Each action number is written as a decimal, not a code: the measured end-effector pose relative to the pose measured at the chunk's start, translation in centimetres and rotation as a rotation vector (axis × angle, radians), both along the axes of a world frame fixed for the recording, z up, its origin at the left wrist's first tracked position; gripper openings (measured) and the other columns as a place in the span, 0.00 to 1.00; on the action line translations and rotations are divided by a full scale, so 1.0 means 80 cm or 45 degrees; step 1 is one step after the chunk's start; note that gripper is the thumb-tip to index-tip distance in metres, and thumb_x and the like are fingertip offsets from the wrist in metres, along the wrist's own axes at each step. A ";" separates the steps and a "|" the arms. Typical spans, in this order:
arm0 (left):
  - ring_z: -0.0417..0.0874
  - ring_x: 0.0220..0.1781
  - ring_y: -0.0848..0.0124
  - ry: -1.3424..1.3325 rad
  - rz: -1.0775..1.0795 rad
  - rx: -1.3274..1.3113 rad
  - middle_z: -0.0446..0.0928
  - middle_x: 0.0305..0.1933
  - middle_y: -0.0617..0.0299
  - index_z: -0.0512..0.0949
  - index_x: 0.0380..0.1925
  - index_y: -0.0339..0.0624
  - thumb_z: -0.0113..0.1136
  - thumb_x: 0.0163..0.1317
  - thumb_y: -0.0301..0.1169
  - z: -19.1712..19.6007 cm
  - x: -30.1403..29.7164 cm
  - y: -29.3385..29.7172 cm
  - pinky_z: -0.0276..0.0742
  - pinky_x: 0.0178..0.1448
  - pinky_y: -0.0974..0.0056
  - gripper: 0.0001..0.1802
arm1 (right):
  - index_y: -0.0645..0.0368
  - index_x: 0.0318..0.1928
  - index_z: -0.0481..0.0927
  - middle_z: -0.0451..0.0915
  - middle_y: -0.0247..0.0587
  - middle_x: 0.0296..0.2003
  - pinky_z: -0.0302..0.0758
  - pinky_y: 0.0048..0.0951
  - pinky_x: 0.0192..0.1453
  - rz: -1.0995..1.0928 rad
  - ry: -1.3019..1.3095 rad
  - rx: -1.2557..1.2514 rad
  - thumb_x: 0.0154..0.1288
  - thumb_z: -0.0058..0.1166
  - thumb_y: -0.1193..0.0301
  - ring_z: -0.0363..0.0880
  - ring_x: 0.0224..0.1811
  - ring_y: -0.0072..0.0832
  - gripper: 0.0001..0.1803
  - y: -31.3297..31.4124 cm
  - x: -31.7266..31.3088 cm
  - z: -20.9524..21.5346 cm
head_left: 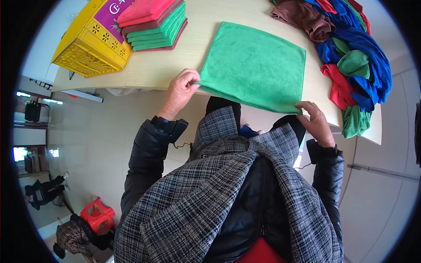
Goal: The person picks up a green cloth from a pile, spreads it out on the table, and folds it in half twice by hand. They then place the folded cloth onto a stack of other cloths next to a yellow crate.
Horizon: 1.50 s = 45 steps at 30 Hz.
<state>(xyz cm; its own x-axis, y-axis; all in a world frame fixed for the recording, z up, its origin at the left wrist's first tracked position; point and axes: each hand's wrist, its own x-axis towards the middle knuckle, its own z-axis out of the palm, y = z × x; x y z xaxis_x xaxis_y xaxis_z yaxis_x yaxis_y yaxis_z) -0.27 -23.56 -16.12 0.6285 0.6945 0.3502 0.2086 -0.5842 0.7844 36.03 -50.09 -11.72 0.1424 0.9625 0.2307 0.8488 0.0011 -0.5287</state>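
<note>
A green towel (256, 63) lies spread on the table before me, its near edge hanging slightly over the table's front edge. My left hand (182, 90) pinches the near left corner between thumb and fingers. At the near right corner, my right hand (316, 122) grips the cloth the same way. Between the two hands the near edge sags a little. To the left is a stack of folded towels (155, 30) in red, brown and green. A loose heap of towels (372, 57) in blue, red, green and brown lies at the right.
A yellow plastic crate (87, 55) stands at the table's left end, beside the stack. The pale table (184, 59) ends just in front of my body. Behind on the left are a red plastic stool (97, 215) and a bending person (74, 236); another person (44, 193) is farther off.
</note>
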 end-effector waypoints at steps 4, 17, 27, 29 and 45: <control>0.76 0.32 0.73 -0.138 -0.063 0.029 0.77 0.40 0.63 0.75 0.35 0.36 0.64 0.54 0.15 0.016 0.019 -0.004 0.76 0.39 0.68 0.11 | 0.60 0.55 0.79 0.83 0.47 0.48 0.76 0.35 0.57 0.108 0.006 -0.114 0.62 0.61 0.76 0.82 0.50 0.39 0.20 0.034 -0.073 0.064; 0.77 0.32 0.67 0.042 0.034 0.103 0.75 0.37 0.60 0.78 0.38 0.39 0.64 0.51 0.15 0.014 0.009 0.014 0.75 0.37 0.65 0.13 | 0.60 0.45 0.80 0.84 0.46 0.38 0.80 0.39 0.41 0.191 -0.037 0.202 0.61 0.62 0.66 0.84 0.38 0.45 0.15 0.242 -0.234 -0.021; 0.81 0.42 0.60 0.084 0.025 0.225 0.75 0.41 0.58 0.79 0.36 0.40 0.62 0.49 0.15 -0.010 0.000 0.016 0.78 0.45 0.61 0.13 | 0.61 0.38 0.80 0.83 0.47 0.29 0.79 0.34 0.37 -0.142 0.529 0.218 0.63 0.60 0.71 0.85 0.30 0.35 0.07 0.256 -0.204 -0.019; 0.81 0.43 0.59 0.073 0.039 0.211 0.76 0.41 0.58 0.79 0.36 0.40 0.63 0.48 0.15 -0.007 0.003 0.016 0.78 0.45 0.60 0.13 | 0.61 0.37 0.80 0.83 0.47 0.29 0.79 0.34 0.37 -0.170 0.447 0.336 0.63 0.61 0.71 0.85 0.31 0.36 0.07 0.255 -0.203 0.023; 0.81 0.46 0.57 -0.204 0.060 0.306 0.78 0.42 0.58 0.77 0.33 0.39 0.68 0.47 0.16 0.042 0.049 0.009 0.78 0.50 0.58 0.14 | 0.57 0.36 0.79 0.81 0.44 0.32 0.76 0.43 0.43 0.106 -0.078 0.461 0.62 0.59 0.71 0.80 0.37 0.45 0.04 0.230 -0.210 0.016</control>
<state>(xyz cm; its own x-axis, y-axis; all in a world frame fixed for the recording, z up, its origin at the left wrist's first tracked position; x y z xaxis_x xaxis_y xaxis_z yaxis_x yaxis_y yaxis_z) 3.67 -22.86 -12.75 0.5208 0.6071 0.6002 0.1247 -0.7496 0.6500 19.20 -31.67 -10.45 0.0425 0.8245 0.5642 0.8679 0.2493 -0.4296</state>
